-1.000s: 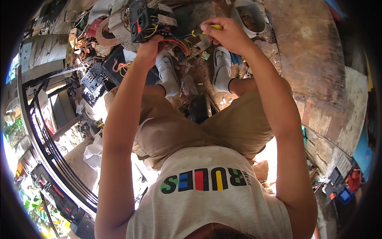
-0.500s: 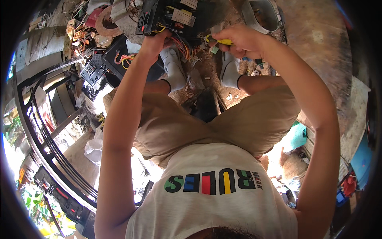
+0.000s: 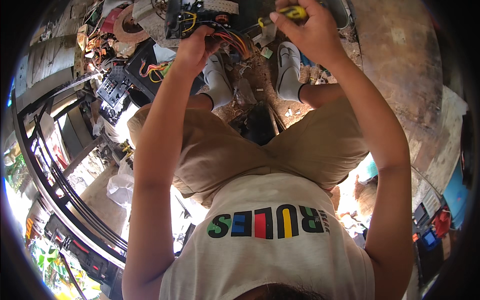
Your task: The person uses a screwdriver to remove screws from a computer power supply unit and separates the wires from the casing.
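At the far middle is an opened computer power supply (image 3: 200, 15), its dark case showing metal heat sinks, yellow wires and a copper coil. My left hand (image 3: 194, 49) is closed at its near edge, gripping it beside a bundle of coloured wires (image 3: 238, 42) that hangs out. My right hand (image 3: 315, 32) is wrapped round the yellow and black handle of a screwdriver (image 3: 291, 14). The screwdriver's shaft points left toward the power supply's wires; whether its tip touches anything is unclear.
Below the hands are my feet in pale slippers (image 3: 288, 70) on a dirt floor with scraps. A dark case with coloured cables (image 3: 155, 72) and heaped parts lie to the left, near a black metal frame (image 3: 55, 175). A wooden board (image 3: 395, 65) stretches along the right.
My right hand has moved farther away with the screwdriver, its handle now tilted upward. The power supply has turned and shifted slightly, showing more of its coil and yellow wires.
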Tool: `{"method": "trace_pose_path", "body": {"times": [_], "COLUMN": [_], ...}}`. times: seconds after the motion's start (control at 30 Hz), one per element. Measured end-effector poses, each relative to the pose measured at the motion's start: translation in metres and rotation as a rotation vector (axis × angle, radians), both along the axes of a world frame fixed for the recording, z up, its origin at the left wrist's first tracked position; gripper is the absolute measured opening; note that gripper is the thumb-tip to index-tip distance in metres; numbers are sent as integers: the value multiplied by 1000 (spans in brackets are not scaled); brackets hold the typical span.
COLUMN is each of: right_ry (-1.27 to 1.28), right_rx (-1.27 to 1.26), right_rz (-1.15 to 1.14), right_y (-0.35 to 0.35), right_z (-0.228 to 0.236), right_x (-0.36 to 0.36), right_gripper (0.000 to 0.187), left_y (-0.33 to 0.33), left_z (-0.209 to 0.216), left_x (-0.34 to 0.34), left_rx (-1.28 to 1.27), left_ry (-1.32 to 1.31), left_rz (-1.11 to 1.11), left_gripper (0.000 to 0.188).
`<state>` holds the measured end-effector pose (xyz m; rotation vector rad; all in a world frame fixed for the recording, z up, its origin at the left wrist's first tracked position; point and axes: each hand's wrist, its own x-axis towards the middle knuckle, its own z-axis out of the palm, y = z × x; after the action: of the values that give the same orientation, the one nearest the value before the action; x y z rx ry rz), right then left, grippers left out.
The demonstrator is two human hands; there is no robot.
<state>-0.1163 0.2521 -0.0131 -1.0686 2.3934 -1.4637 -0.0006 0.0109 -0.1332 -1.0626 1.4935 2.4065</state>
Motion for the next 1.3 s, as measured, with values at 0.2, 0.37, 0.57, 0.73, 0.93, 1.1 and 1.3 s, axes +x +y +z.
{"method": "trace_pose_path", "body": {"times": [0.2,0.37,0.57,0.73,0.93,1.1,1.3], "right_ry": [297,374,406,456,477,548,545], "right_rx": [197,172,476,615,532,497,585], "right_rz": [210,240,266,352,405,700,655], "right_y": [-12,-16,-54,-75,-78,-85,-83], "right_z": [14,8,36,44,41,43,51], "right_x": [-4,6,25,21,16,10,14], "right_gripper": [28,25,30,35,26,15,25], "left_y": [46,59,84,84,91,68,70], "left_z": [1,20,18,8,10,-6,4], "left_x": [13,18,18,27,27,21,32], "left_rx": [153,-16,-626,-904,-1456,-1343,-1405], "left_ry": [85,216,-167,-196,102,229,296], "left_rz": [185,377,280,147,130,50,22], "left_gripper": [19,51,134,142,94,60,40]}}
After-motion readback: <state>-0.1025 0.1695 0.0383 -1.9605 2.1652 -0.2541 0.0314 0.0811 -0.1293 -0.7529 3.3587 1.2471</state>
